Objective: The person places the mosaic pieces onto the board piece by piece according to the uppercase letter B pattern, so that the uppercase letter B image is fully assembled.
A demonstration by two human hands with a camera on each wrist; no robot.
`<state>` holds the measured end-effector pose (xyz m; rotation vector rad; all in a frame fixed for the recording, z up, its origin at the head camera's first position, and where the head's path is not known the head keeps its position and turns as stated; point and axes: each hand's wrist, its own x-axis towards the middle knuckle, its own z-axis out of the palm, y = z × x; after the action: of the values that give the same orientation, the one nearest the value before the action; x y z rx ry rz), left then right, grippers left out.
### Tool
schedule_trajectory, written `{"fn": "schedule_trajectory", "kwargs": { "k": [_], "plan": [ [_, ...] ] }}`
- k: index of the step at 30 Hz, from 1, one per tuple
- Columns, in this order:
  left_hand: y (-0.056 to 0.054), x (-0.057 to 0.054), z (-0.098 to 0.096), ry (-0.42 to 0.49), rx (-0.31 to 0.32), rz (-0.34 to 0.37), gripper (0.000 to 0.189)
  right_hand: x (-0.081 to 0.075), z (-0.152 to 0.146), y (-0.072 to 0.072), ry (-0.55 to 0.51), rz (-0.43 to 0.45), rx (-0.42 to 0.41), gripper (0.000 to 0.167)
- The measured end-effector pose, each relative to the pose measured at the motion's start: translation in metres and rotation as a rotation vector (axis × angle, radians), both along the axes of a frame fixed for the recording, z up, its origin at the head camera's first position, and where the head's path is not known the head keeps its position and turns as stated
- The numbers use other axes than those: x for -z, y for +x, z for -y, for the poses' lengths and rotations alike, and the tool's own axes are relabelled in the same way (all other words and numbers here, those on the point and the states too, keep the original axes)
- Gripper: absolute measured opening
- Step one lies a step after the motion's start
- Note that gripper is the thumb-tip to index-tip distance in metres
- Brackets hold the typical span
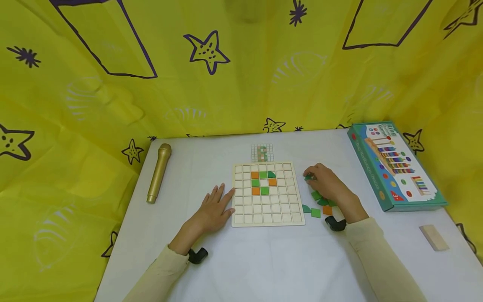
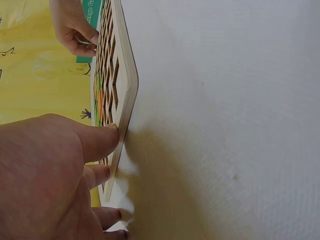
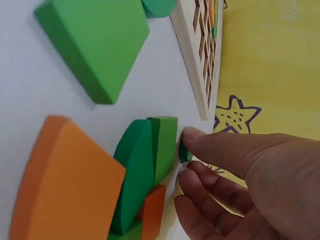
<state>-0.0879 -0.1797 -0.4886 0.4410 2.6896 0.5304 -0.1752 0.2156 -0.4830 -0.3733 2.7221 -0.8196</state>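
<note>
A wooden grid board [image 1: 266,208] lies mid-table, with several orange, light green and dark green pieces set in its upper middle around one bare cell. My left hand [image 1: 213,213] rests at the board's left edge, its thumb and a finger touching the rim and the other fingers spread. To the right of the board, my right hand [image 1: 325,182] pinches a small dark green piece [image 3: 185,153] between thumb and fingers, low over the table; its full shape is hidden. Near that wrist lie loose pieces, including a light green square [image 1: 315,213] and an orange piece [image 1: 327,210].
Behind the board lies a small pattern card [image 1: 262,152]. A gold microphone [image 1: 159,173] is at the left, a boxed ring game [image 1: 396,167] at the right. Close to the right edge sits a pale wooden block [image 1: 434,238]. A yellow printed cloth [image 1: 241,92] hangs behind the table.
</note>
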Motion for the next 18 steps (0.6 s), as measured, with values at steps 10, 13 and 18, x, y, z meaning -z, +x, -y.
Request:
{"fn": "schedule_trajectory", "kwargs": {
  "k": [10,13,18],
  "plan": [
    [-0.0006,0.0031,0.0018,-0.002,0.004,0.006,0.067,-0.0003,-0.0084,0.0007,-0.021,0.010,-0.004,0.036],
    [-0.0006,0.0033,0.0019,-0.007,0.004,0.008,0.067,0.0011,-0.0089,0.0020,-0.019,-0.027,-0.040,0.030],
    [0.0000,0.0025,0.0017,0.020,0.002,-0.007,0.066,0.0043,-0.0063,0.0035,-0.006,-0.027,-0.010,0.027]
  ]
}}
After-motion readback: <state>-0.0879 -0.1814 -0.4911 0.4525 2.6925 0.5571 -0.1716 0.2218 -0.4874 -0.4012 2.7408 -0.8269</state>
